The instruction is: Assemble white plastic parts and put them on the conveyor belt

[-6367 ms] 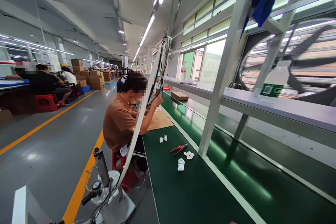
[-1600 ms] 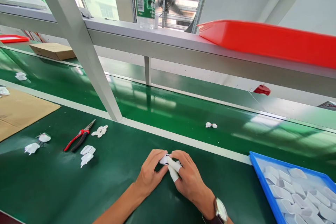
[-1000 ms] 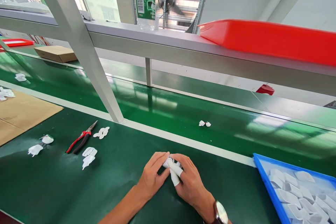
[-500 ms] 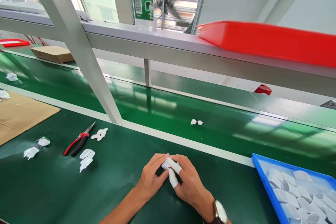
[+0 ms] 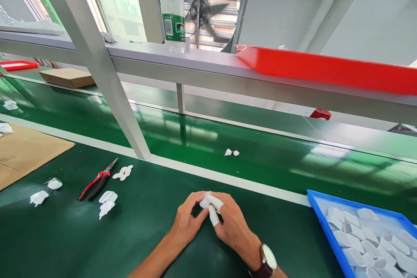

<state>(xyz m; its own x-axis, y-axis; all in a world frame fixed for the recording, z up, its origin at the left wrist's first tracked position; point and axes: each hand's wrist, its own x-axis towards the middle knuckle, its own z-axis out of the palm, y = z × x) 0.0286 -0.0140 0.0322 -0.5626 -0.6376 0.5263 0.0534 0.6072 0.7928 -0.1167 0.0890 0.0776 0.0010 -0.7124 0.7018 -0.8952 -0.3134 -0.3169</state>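
Observation:
My left hand and my right hand meet over the green bench, both pinching a small white plastic part. White finger cots cover two fingers of my right hand, and a watch sits on that wrist. A blue tray with several white plastic shells stands at the right. Two tiny white pieces lie on the green conveyor belt beyond my hands.
Red-handled pliers and scattered white parts lie to the left, beside brown cardboard. A slanted white post rises from the bench. The shelf above carries a water bottle and a red tray.
My hands have stayed together on the white part, fingers shifting slightly. The two white pieces on the belt have drifted left. Several seconds ago the view faced a co-worker down the line.

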